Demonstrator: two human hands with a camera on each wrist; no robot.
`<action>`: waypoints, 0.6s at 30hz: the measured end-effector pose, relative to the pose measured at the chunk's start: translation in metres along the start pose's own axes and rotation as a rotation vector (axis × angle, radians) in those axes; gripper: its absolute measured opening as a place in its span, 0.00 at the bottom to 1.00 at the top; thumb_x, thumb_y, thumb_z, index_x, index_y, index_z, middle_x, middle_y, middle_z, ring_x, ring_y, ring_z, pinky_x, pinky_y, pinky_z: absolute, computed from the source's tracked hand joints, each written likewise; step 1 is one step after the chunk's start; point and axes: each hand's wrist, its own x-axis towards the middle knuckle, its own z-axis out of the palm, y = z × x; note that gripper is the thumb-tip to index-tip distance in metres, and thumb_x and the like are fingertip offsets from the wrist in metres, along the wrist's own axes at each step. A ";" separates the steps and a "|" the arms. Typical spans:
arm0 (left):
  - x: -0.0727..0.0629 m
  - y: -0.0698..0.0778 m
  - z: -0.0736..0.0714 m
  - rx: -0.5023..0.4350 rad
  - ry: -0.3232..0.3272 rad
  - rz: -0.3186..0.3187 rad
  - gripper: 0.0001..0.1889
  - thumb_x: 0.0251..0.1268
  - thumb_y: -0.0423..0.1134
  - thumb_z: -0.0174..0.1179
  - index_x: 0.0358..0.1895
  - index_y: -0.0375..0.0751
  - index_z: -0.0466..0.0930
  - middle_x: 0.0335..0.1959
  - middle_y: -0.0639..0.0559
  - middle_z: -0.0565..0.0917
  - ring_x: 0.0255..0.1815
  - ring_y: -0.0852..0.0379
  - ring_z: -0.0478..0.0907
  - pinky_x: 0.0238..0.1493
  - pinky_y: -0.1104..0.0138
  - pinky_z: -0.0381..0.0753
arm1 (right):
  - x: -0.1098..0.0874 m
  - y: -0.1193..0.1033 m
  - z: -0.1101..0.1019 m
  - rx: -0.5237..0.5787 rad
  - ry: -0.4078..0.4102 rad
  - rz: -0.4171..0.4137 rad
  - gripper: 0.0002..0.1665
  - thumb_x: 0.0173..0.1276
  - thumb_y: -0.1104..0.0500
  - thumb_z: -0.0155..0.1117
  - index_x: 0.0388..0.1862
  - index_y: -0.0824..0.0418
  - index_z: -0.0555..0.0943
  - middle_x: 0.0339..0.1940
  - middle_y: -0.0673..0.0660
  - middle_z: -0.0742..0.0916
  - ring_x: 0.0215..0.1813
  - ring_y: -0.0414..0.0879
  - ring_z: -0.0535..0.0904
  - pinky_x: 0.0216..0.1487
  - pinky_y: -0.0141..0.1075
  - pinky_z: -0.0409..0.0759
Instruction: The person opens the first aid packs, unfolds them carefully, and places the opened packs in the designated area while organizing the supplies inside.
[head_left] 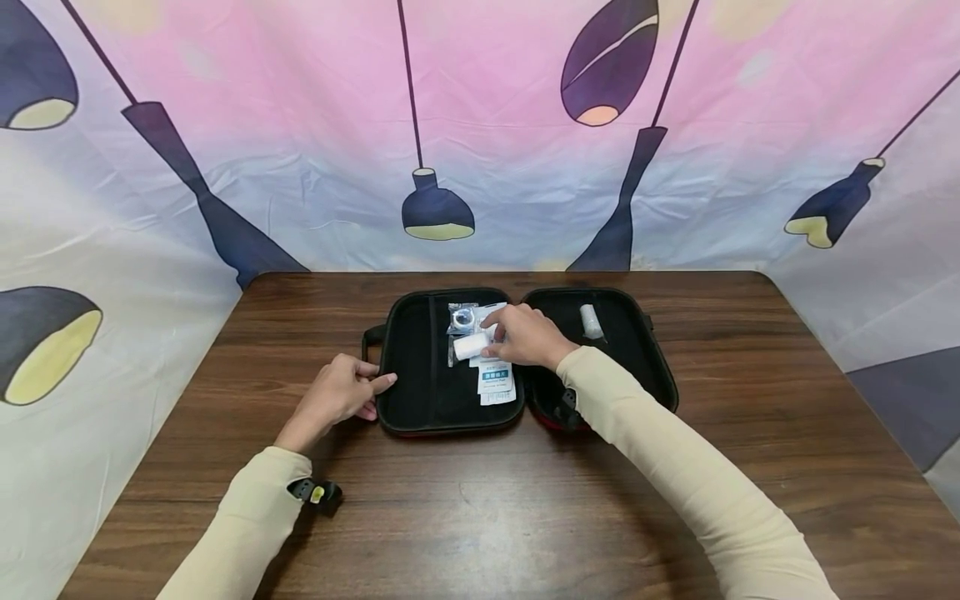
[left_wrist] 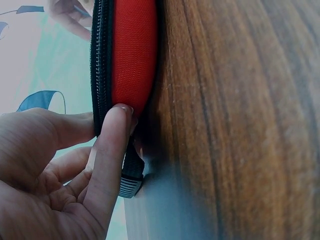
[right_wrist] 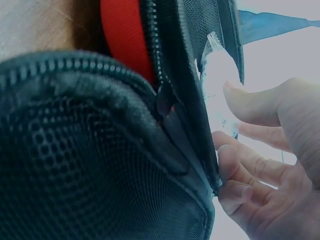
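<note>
Just above the lower middle of the head view, an open black case [head_left: 408,362] lies on the wooden table [head_left: 465,517], and a white wrapped roll [head_left: 468,346] sits in its left half, near the centre of the frame. The right hand [head_left: 529,336] reaches over from the lower right and pinches the roll at its right end, thumb and fingers drawn close; the right wrist view is washed out, so which fingertips actually touch it is hard to say. A clear packet [head_left: 462,319] lies just above the roll, a blue-and-white packet [head_left: 496,380] below and to its right. Left of centre, the left hand [head_left: 339,390] pinches the case's outer edge between thumb and finger, below the handle [head_left: 372,340].
</note>
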 end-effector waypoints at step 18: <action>0.001 0.000 0.001 -0.004 -0.006 -0.014 0.28 0.76 0.44 0.60 0.67 0.24 0.72 0.24 0.44 0.84 0.20 0.55 0.84 0.27 0.64 0.87 | -0.014 0.009 -0.027 0.118 0.092 0.007 0.19 0.69 0.58 0.72 0.57 0.62 0.85 0.43 0.57 0.89 0.42 0.49 0.85 0.44 0.43 0.83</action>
